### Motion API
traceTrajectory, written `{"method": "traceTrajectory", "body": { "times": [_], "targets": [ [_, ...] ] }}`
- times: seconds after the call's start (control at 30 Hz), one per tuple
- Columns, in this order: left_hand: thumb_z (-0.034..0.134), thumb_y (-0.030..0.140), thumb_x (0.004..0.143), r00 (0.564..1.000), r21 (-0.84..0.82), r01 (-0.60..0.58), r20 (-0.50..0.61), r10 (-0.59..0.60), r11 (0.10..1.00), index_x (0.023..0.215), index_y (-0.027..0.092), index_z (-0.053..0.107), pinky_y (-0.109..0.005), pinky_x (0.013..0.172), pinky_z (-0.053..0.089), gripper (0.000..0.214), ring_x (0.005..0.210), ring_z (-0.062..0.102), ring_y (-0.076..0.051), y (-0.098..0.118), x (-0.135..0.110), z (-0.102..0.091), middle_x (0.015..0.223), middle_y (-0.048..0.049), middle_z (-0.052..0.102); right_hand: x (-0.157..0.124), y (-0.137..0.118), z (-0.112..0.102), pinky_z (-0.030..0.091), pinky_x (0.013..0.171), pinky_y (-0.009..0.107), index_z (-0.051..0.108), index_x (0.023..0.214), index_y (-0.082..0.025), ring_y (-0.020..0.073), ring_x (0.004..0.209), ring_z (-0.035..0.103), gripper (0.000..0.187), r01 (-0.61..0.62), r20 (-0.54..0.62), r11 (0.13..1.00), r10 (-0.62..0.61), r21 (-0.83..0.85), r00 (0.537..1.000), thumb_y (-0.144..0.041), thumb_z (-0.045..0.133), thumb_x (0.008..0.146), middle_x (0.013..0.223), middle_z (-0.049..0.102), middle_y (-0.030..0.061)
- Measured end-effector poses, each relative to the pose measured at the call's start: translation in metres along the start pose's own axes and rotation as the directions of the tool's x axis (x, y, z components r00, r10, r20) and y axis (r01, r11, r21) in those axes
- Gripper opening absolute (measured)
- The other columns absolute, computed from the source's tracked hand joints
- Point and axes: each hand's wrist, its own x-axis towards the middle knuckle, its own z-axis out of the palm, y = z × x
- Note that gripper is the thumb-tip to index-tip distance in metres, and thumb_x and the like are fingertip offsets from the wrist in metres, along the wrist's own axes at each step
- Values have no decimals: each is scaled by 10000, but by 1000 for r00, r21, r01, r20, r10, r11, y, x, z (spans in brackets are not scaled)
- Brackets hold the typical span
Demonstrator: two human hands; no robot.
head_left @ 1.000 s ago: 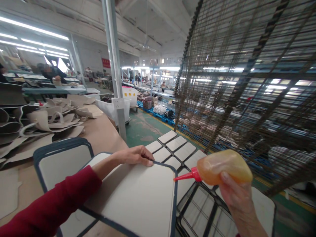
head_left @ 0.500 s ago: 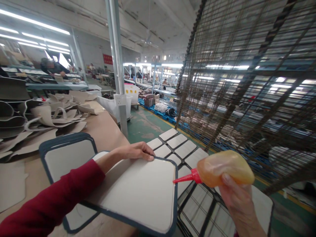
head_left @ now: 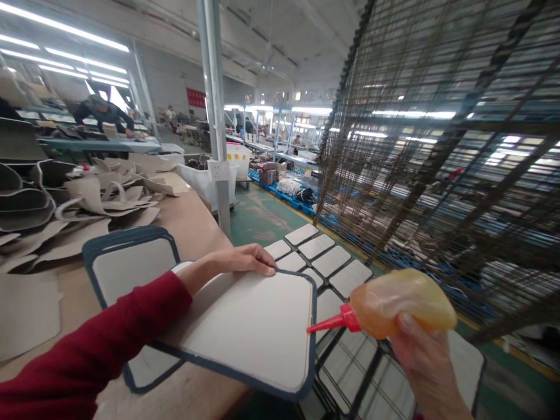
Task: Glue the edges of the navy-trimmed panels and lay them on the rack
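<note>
My left hand (head_left: 251, 259) grips the far edge of a whitish panel (head_left: 249, 326) with a dark blue border, thumb on top and fingers partly hidden. In my right hand (head_left: 422, 350) is a squeeze bottle (head_left: 400, 300) of amber liquid, lying on its side with its red nozzle (head_left: 335, 319) pointing left. The nozzle tip meets the panel's right side, where the white face borders the blue edging. Beneath my left forearm lies a stack of similar blue-edged panels (head_left: 135, 262) on the table.
The brown table (head_left: 188, 224) carries a heap of grey-beige cut pieces (head_left: 100, 198) at the left. Below and right, pale panels (head_left: 331, 261) lie in rows on a rack. A tilted wire mesh frame (head_left: 420, 134) rises at the right. A metal post (head_left: 214, 105) stands beyond the table.
The nozzle tip has slid slightly down along the panel's right edge. My left hand keeps its hold. The view has shifted a little, and a person at the far left has changed posture.
</note>
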Motion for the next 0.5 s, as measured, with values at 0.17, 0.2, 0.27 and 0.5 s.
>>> {"method": "traceTrajectory", "body": {
  "times": [0.17, 0.2, 0.27, 0.5],
  "targets": [
    [758, 431, 716, 1000, -25, -5, -11, 4, 1000, 804, 116, 742, -245, 612, 532, 328, 600, 643, -156, 0, -2, -1, 715, -59, 716, -2, -7, 7, 556, 614, 216, 707, 727, -228, 164, 603, 661, 271, 11, 14, 1000, -10, -26, 1000, -361, 863, 550, 661, 691, 24],
    [762, 433, 711, 1000, -29, -4, -12, 4, 1000, 798, 116, 741, -247, 612, 533, 329, 601, 643, -158, -1, -2, -1, 710, -59, 716, -2, -7, 7, 555, 613, 216, 707, 723, -229, 164, 598, 660, 264, 18, 23, 999, -17, -28, 1000, -367, 859, 556, 660, 691, 26],
    [763, 439, 707, 1000, -39, 1, -11, -1, 999, 792, 119, 740, -247, 607, 534, 331, 598, 644, -159, -3, -2, -2, 702, -59, 715, -3, -6, 6, 558, 613, 226, 710, 733, -226, 172, 603, 662, 273, 23, 35, 998, -21, -55, 999, -389, 853, 565, 671, 695, 36],
    [768, 429, 704, 999, -90, 32, 1, -32, 995, 820, 126, 741, -235, 573, 530, 326, 569, 641, -150, -11, 1, -8, 709, -59, 721, -5, -4, 2, 552, 569, 240, 698, 688, -244, 171, 552, 629, 268, 11, 19, 995, -9, -103, 1000, -408, 851, 542, 601, 664, 12]
  ]
}}
